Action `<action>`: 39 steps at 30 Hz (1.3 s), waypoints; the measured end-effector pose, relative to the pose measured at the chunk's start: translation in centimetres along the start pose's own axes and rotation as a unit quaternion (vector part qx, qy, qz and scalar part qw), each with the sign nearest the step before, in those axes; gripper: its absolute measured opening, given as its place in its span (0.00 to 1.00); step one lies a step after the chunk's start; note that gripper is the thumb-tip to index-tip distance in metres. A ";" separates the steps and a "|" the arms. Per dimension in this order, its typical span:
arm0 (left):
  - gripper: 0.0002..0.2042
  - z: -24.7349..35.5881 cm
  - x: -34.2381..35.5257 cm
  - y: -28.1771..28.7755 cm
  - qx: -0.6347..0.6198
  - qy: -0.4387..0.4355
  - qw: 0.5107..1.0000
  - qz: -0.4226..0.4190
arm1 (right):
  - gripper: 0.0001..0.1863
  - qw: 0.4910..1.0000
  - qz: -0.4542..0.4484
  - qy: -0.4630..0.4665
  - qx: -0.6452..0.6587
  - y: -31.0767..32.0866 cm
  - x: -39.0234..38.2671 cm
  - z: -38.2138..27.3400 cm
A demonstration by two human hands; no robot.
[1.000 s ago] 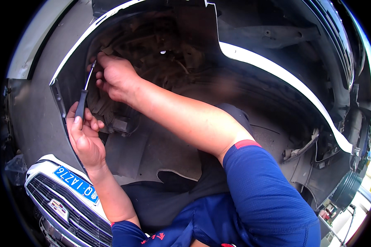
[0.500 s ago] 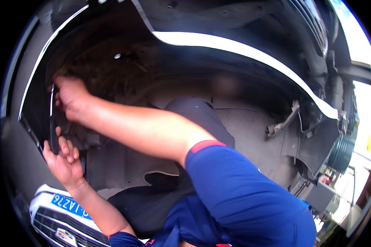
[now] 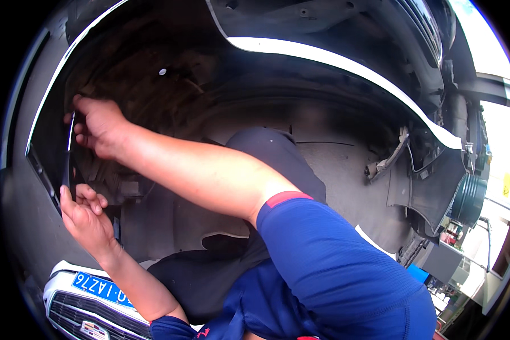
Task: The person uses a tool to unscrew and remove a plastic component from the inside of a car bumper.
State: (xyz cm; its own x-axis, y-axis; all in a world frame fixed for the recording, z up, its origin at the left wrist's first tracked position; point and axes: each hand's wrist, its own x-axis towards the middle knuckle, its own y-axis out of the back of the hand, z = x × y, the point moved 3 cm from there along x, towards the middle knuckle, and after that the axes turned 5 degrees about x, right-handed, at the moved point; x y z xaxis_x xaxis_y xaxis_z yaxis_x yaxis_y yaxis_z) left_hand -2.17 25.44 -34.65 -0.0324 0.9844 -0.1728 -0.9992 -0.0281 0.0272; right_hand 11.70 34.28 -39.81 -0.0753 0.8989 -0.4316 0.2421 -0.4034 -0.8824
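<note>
My right hand [image 3: 100, 126] reaches across into the dark wheel arch of a car, its fingers curled round the upper end of a slim tool with a shiny metal shaft [image 3: 71, 136]. The tool's lower part is dark and hard to make out against the black liner. Below it is my left hand [image 3: 88, 221], palm up, with its fingers apart and loosely bent. Its foremost fingertip is by the lower end of the tool, close to the arch edge [image 3: 46, 184]. Whether that finger touches the tool or the edge cannot be told.
The white fender rim [image 3: 323, 67] curves overhead from left to right. A bent bracket [image 3: 388, 161] hangs at the right of the arch. At lower left stands a white car front with a dark grille [image 3: 96, 311]. A green drum [image 3: 468, 198] is at far right.
My right hand stays at the upper end of the tool and is less blurred. My left hand's fingers have drawn in a little. The view has shifted slightly.
</note>
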 end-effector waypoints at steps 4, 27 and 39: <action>0.24 -0.3 0.8 0.7 -0.172 0.111 0.972 -0.116 | 0.11 0.998 -0.054 -0.003 0.013 0.3 0.5 -0.4; 0.27 0.4 -0.2 -0.8 -0.079 0.100 0.990 -0.053 | 0.09 0.986 -0.056 0.030 -0.155 0.3 -1.0 -1.2; 0.25 -0.7 0.4 0.3 -0.105 0.091 0.989 -0.052 | 0.13 0.993 -0.061 -0.052 -0.084 -0.2 -0.9 -1.9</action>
State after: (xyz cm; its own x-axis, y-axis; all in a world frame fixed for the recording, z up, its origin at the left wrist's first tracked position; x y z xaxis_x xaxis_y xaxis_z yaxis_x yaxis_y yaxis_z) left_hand -2.46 25.67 -35.35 0.0865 0.9372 -0.3380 -0.9794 0.0179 -0.2010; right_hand 13.60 33.84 -38.86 -0.2114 0.9130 -0.3489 0.3827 -0.2512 -0.8891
